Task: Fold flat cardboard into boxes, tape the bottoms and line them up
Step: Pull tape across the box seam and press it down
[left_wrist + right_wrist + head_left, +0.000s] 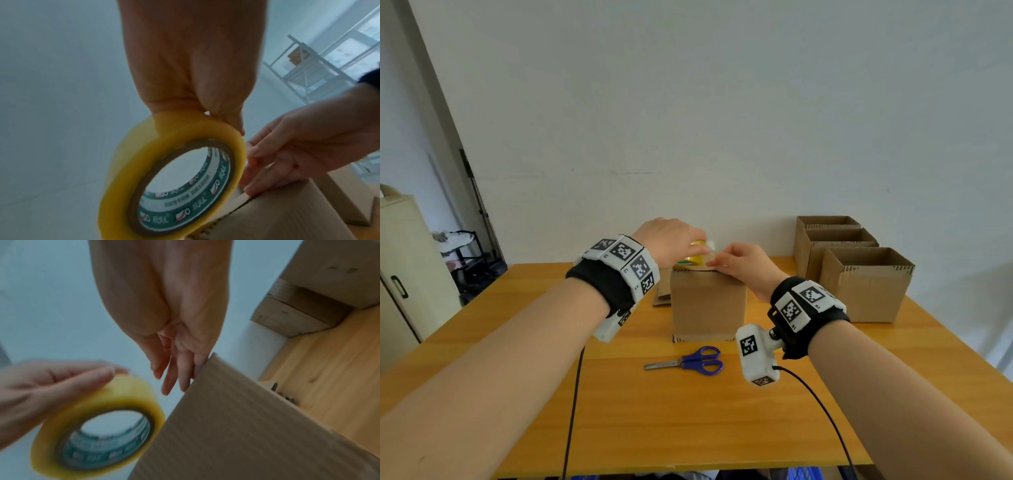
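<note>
A folded cardboard box point(707, 305) stands upright mid-table with its closed flaps on top. My left hand point(671, 240) grips a yellow tape roll point(697, 255) from above, holding it just over the box's top left edge; the roll point(168, 175) stands on edge with its green core label showing. My right hand point(743, 263) lies with straight fingers point(252, 190) on the box's top edge point(207, 366), right beside the roll point(98, 421). Whether a tape end lies under those fingers is hidden.
Blue-handled scissors point(688, 361) lie shut in front of the box. Three open-topped boxes point(859, 281) stand in a row at the table's point(517, 394) right back. Flat cardboard point(662, 291) lies behind the box. A cabinet point(404, 274) stands at left.
</note>
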The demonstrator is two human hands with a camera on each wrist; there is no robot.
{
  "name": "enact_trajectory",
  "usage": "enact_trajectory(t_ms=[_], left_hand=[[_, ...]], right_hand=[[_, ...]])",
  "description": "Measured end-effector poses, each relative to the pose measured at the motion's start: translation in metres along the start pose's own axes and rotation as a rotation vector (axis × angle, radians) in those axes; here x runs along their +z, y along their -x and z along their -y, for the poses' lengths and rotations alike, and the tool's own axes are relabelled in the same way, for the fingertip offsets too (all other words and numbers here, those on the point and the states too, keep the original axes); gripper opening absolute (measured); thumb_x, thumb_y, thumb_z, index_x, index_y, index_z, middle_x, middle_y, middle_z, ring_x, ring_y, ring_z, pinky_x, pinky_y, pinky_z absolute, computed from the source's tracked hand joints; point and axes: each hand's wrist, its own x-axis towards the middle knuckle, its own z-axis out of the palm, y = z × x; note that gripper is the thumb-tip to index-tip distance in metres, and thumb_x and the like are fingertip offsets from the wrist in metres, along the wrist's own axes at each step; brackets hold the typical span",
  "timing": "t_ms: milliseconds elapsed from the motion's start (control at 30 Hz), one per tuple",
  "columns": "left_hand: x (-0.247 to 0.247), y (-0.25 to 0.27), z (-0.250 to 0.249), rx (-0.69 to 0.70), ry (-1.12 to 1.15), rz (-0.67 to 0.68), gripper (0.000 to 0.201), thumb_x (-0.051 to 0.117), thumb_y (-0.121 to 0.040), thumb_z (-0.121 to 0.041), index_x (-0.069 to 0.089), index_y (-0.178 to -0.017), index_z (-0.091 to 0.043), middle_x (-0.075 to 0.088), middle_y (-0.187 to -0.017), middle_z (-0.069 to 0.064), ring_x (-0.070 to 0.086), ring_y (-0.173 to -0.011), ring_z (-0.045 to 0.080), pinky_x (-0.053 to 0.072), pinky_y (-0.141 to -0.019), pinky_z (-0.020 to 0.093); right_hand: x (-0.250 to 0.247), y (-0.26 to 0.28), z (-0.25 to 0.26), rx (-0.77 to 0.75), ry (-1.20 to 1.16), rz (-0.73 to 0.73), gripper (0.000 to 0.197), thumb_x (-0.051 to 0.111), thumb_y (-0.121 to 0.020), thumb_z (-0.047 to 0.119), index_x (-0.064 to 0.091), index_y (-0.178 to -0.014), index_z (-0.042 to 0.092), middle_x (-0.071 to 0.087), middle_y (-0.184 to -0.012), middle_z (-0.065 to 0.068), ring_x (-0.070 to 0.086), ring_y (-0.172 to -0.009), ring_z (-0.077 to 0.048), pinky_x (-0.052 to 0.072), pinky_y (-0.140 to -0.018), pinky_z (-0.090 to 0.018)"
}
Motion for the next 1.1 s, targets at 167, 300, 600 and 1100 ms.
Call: enact_trajectory(t_ms=[167,300,600,1100], left_hand=[[0.007,0.003,0.006,-0.049,0.062,-0.012,0.057,0.042,-0.088,-0.063,0.051,-0.127,-0.023,0.058,-0.083,-0.004,0.054,-0.082,0.018,0.041,-0.070,0.030],[0.013,0.004,0.007,-0.059,0.178,0.025,0.071,0.063,-0.074,-0.064,0.048,-0.129,-0.023,0.061,-0.105,0.000,0.054,-0.089,0.017,0.042,-0.074,0.028],[0.014,0.006,0.013,-0.091,0.196,-0.039,0.041,0.068,-0.076,-0.040,0.052,-0.108,-0.020,0.059,-0.084,-0.003,0.055,-0.070,0.014,0.038,-0.054,0.024],[0.025,0.003,0.024,-0.410,0.453,-0.380,0.041,0.057,-0.089,-0.031,0.041,-0.124,-0.015,0.057,-0.084,0.004,0.056,-0.075,0.027,0.037,-0.065,0.031]], right_hand=[[-0.004,0.004,-0.001,0.030,-0.257,0.008,0.012,0.050,-0.097,0.008,0.056,-0.087,0.003,0.069,-0.099,-0.015,0.066,-0.099,-0.019,0.054,-0.084,-0.021],[-0.001,0.003,-0.001,0.019,-0.271,-0.015,0.012,0.051,-0.096,0.007,0.057,-0.086,0.003,0.069,-0.102,-0.017,0.066,-0.101,-0.024,0.054,-0.087,-0.025],[-0.003,0.004,-0.003,0.015,-0.319,-0.040,0.013,0.048,-0.096,0.005,0.055,-0.085,0.003,0.070,-0.094,-0.013,0.066,-0.102,-0.024,0.052,-0.093,-0.029],[-0.002,0.003,-0.004,0.062,-0.450,-0.100,0.025,0.042,-0.093,0.002,0.060,-0.101,-0.014,0.071,-0.100,-0.018,0.067,-0.101,-0.025,0.049,-0.099,-0.035]])
